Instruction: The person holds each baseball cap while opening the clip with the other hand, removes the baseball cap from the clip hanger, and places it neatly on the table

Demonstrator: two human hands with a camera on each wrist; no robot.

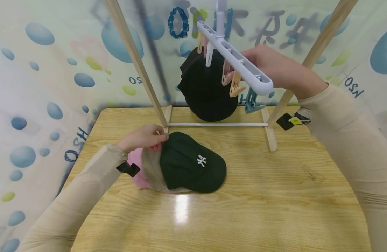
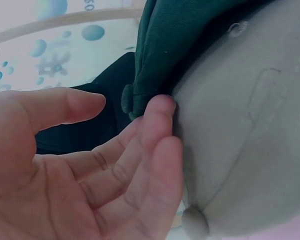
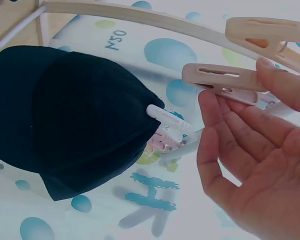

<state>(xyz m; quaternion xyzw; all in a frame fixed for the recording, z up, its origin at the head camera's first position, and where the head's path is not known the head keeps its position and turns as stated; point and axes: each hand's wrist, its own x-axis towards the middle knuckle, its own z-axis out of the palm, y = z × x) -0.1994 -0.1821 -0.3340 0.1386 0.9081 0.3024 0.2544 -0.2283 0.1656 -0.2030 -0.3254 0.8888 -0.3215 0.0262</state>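
Note:
A dark green cap (image 1: pixel 187 164) with a white logo lies on top of a beige cap (image 1: pixel 152 168) and a pink cap (image 1: pixel 136 164). My left hand (image 1: pixel 143 137) is at the green cap's crown. Its fingertips touch near the crown button (image 2: pixel 127 98), with the thumb held apart. Higher up, my right hand (image 1: pixel 272 66) pinches a pale pink clothespin (image 3: pixel 220 77) between thumb and fingers. That clothespin hangs from a light hanger bar (image 1: pixel 262 84). Beside it, a black cap (image 1: pixel 209 87) hangs by its crown from clips, including a white clothespin (image 3: pixel 170 120).
An orange clothespin (image 1: pixel 236 85) and a teal clothespin (image 1: pixel 251 101) hang at the bar's near end. Slanted wooden posts (image 1: pixel 136 56) flank the hanging cap, joined low by a white rod (image 1: pixel 218 124). The stand rests on a wooden table (image 1: pixel 275 196) before a patterned backdrop.

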